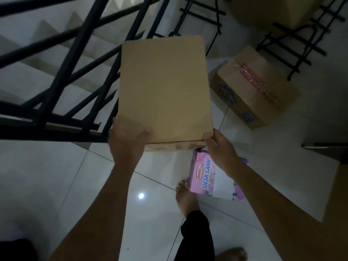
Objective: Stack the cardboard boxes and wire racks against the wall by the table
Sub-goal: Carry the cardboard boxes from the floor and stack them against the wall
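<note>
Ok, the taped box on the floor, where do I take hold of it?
Probably by its two short ends, one hand on each, coming from above. The taped box lies flat and sealed on the floor, with no handles or open flaps visible; its sides look clear of the wire rack behind.

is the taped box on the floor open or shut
Shut. The taped box lies on the floor tiles with its top flaps closed flat and clear and red tape running along the seam.

Left hand and right hand both grip, arms outstretched.
</note>
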Available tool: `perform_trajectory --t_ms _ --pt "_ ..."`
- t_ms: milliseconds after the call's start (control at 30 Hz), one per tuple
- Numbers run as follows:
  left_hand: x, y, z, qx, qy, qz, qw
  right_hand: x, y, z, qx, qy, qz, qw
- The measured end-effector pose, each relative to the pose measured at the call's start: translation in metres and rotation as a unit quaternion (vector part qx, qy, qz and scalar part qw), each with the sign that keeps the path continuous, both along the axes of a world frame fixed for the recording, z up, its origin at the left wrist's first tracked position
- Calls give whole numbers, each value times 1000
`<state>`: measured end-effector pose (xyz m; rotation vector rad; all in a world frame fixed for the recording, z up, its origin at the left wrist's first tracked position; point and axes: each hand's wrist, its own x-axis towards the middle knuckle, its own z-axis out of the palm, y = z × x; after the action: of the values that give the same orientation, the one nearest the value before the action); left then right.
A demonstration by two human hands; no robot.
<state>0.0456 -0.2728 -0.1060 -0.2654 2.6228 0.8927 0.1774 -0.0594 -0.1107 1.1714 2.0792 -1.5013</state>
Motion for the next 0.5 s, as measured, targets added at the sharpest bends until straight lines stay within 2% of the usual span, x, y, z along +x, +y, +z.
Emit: perform_trajectory --t_ms 133,300,500 --pt "-20 6 35 45 15 40 998 -15 17 37 -20 48 -89 995" --pt "-13 26 101 157 38 85 983 -25 30 100 -37 92 -184 978" --pt "17 48 183 183 38 82 979 7 40 195 -29 147 -233 961"
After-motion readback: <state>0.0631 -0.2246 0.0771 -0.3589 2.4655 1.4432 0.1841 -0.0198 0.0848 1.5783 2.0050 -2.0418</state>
